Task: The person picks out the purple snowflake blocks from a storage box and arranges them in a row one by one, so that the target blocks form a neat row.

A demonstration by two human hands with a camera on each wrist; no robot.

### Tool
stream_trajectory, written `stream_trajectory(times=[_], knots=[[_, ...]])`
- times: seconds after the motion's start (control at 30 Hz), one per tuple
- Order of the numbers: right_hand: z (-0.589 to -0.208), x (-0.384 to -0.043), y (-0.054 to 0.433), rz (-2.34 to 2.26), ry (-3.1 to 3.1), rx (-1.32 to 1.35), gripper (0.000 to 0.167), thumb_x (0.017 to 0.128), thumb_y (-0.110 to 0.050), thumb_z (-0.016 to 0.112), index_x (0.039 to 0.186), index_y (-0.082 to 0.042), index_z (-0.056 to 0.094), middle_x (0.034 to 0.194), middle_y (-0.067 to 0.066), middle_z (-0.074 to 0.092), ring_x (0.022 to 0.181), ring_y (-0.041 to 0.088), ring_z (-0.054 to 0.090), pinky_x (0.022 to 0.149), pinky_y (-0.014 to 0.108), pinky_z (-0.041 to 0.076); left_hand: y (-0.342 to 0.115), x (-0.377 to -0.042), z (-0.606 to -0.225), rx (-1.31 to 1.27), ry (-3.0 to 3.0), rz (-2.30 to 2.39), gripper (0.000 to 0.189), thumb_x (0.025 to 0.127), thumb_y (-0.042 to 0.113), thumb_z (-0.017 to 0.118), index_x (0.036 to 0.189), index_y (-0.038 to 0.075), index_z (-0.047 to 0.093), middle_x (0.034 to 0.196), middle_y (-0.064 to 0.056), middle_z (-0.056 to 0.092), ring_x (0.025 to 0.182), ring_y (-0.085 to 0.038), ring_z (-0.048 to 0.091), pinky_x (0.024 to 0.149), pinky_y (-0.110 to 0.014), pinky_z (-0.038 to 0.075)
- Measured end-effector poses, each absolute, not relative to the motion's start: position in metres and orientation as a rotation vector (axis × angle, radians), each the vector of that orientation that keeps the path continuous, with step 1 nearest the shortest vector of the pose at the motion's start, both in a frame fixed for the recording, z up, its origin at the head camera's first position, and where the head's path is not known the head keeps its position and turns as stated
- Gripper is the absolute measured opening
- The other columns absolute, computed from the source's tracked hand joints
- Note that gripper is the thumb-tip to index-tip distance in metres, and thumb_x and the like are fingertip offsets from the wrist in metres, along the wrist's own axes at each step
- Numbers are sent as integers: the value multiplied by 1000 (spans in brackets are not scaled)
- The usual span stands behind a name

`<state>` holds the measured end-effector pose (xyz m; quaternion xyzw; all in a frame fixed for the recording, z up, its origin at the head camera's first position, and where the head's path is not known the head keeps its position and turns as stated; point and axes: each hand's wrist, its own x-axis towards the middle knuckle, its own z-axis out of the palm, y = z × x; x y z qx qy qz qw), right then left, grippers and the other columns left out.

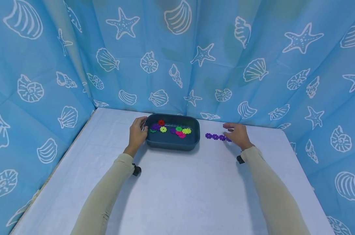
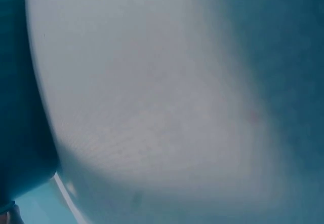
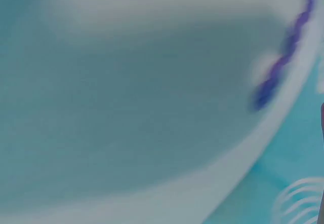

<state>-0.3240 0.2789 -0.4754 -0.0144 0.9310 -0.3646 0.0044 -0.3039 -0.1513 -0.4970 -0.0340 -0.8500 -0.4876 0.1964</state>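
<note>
My left hand (image 1: pixel 138 132) is at the left end of a dark rectangular plastic basin (image 1: pixel 171 144), holding its rim with fingers and thumb. Several flower-shaped plastic discs (image 1: pixel 181 133) in red, purple, green, yellow and pink lie inside it. To the basin's right, a row of purple flower-shaped discs (image 1: pixel 215 136) lies on the table. Above the row's right end hovers my right hand (image 1: pixel 239 134), index finger and thumb apart; it partly covers the last disc. The right wrist view shows the purple row (image 3: pixel 288 49) blurred. In the left wrist view, the basin's dark wall (image 2: pixel 20 92) fills the left edge.
A white-covered table (image 1: pixel 189 189) carries everything. Blue curtains (image 1: pixel 171 58) with white shell and starfish prints stand along its back and sides. Small black wrist cameras (image 1: pixel 137 170) hang at both sleeves.
</note>
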Motion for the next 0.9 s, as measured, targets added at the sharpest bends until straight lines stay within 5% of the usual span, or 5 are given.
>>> stream_trajectory(times=[0.27, 0.6, 0.9], knots=[[-452, -338, 204, -1327, 2871, -218, 42, 89, -12, 71, 130, -9, 61, 128, 10, 60, 120, 33, 57, 97, 45, 53, -156, -304, -495, -106, -2371, -1359, 39, 90, -10, 58, 128, -3, 54, 127, -17, 54, 127, -25, 52, 108, -28, 43], [-450, -352, 109, -1365, 2760, -687, 42, 86, -6, 72, 126, 2, 62, 123, 17, 64, 111, 33, 62, 97, 43, 54, -162, -306, -493, -98, -2362, -1367, 39, 90, -11, 58, 129, -3, 54, 128, -17, 54, 127, -25, 52, 108, -27, 43], [-477, -343, 77, -1197, 2745, -716, 42, 88, -5, 71, 129, -1, 61, 127, 13, 62, 115, 31, 60, 100, 42, 51, -154, -305, -498, -115, -2339, -1394, 38, 89, -11, 58, 127, -5, 55, 126, -18, 55, 124, -26, 54, 107, -28, 44]])
